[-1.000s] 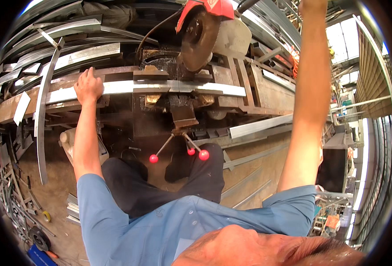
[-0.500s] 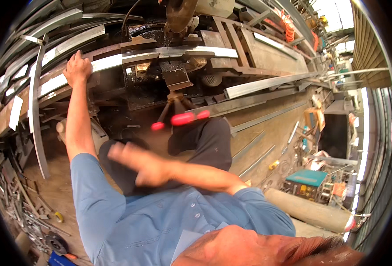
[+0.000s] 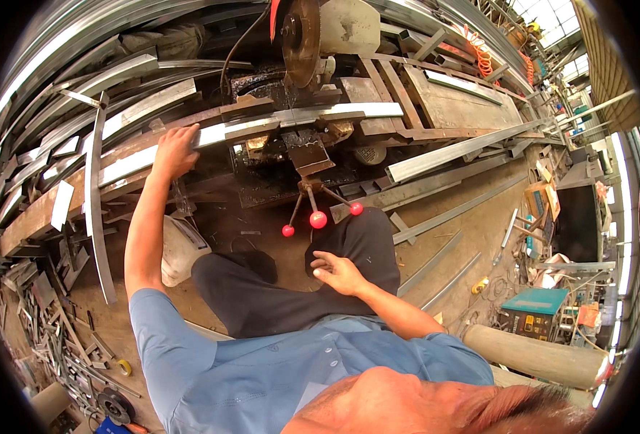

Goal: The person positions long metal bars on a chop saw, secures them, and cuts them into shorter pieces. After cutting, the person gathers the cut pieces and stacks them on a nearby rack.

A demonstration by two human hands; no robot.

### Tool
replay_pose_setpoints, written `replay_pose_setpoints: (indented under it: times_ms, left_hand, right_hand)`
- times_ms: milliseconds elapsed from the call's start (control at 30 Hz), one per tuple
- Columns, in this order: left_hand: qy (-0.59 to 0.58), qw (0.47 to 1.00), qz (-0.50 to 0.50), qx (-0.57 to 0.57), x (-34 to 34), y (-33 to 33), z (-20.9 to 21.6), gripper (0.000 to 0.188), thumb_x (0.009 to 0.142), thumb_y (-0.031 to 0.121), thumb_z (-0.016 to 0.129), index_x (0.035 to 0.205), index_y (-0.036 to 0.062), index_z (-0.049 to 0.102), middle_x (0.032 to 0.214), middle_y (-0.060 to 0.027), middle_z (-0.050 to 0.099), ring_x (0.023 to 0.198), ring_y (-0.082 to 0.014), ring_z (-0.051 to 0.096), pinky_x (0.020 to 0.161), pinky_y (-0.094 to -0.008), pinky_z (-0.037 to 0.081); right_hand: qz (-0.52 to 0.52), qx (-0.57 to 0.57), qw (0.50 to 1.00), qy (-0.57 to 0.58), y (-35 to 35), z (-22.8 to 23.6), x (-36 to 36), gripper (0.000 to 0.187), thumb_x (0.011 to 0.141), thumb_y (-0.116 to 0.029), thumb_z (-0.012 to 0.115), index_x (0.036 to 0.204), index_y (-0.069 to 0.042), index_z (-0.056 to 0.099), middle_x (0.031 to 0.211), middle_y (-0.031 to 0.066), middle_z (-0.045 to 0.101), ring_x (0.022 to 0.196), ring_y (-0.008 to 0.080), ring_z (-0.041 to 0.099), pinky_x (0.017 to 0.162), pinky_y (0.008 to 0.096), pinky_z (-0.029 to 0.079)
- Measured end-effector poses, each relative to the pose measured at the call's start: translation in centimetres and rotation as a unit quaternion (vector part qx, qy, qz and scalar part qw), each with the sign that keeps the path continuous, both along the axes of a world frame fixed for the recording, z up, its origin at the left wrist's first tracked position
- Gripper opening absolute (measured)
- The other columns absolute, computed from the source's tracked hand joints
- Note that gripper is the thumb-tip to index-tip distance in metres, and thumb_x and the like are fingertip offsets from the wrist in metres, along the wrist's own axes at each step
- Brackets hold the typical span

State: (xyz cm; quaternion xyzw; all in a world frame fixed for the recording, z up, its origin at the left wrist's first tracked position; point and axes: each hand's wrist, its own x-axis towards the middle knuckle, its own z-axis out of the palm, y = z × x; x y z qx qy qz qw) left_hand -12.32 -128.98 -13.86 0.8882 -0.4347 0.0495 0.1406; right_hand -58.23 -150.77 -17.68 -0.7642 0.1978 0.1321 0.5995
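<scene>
A long, shiny metal bar (image 3: 128,166) lies across the cut-off saw's vise (image 3: 309,153). My left hand (image 3: 175,152) is closed over this bar, left of the vise, its fingers lying across the top. A round saw blade (image 3: 302,47) is raised above the bar. From the front of the vise sticks a three-armed handle with red ball knobs (image 3: 318,219). My right hand (image 3: 340,275) hangs over my thigh just below the knobs, touching none of them. It is open, with thumb and fingers apart and nothing in it.
Metal stock (image 3: 139,69) is piled at the far left. A square tube (image 3: 450,152) reaches out to the right of the saw. A white plastic jug (image 3: 182,249) stands by my left leg. Offcuts (image 3: 67,311) litter the floor at left, and a teal-topped machine (image 3: 533,301) sits at right.
My right hand has swung rightward from over my left thigh to below the knobs. The vise handle, blurred by turning before, now looks still. My left hand stays on the bar. The view has shifted.
</scene>
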Motion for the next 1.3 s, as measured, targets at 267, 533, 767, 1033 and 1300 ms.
replay_pose_setpoints:
  times_ms: [267,533,767,1033,1300]
  left_hand:
    - [-0.055,0.997,0.014,0.051,1.4,-1.8,6.4,0.047,0.08,0.0,0.056,0.123,0.0155,0.056,0.102,-0.0127,0.062,0.103,-0.0346,0.059,0.087,-0.0452,0.051]
    - [-0.245,0.96,0.002,-0.139,-4.7,2.5,19.7,0.058,0.074,0.008,0.059,0.132,0.0112,0.055,0.104,-0.0191,0.064,0.1,-0.0387,0.059,0.088,-0.0472,0.048]
    - [-0.107,0.919,0.316,-0.211,-25.6,13.5,28.3,0.049,0.072,0.023,0.065,0.113,-0.0014,0.058,0.097,-0.0274,0.066,0.092,-0.0433,0.064,0.081,-0.0472,0.05]
    - [-0.09,0.765,0.623,-0.139,-51.7,31.4,13.6,0.066,0.071,0.039,0.077,0.125,0.0037,0.06,0.097,-0.0187,0.07,0.088,-0.0326,0.068,0.078,-0.0409,0.052]
    - [0.068,0.552,0.811,-0.181,-66.0,35.0,-2.2,0.057,0.068,0.038,0.081,0.109,0.0026,0.062,0.095,-0.0203,0.07,0.089,-0.037,0.068,0.079,-0.045,0.052]
  right_hand:
    - [0.005,-0.096,0.995,0.006,1.1,-1.5,0.9,0.062,0.092,-0.041,0.062,0.139,-0.003,0.048,0.12,0.0131,0.068,0.108,0.0279,0.067,0.091,0.0376,0.052]
    - [0.026,-0.143,0.988,-0.057,2.1,-0.8,0.8,0.054,0.086,-0.033,0.067,0.131,-0.005,0.057,0.11,0.0121,0.071,0.103,0.0276,0.069,0.089,0.0376,0.053]
    - [0.082,0.059,0.987,-0.122,1.7,5.4,-1.6,0.049,0.092,-0.01,0.068,0.135,0.004,0.051,0.118,0.0143,0.065,0.111,0.019,0.06,0.097,0.032,0.047]
    - [0.386,-0.061,0.863,-0.32,4.6,20.9,3.6,0.047,0.087,-0.009,0.071,0.13,0.002,0.056,0.115,0.0179,0.069,0.107,0.0236,0.066,0.093,0.0328,0.05]
    - [0.496,0.042,0.826,-0.265,17.1,22.1,6.9,0.041,0.091,-0.011,0.068,0.126,0.005,0.058,0.11,0.0151,0.069,0.1,0.0154,0.064,0.086,0.029,0.052]
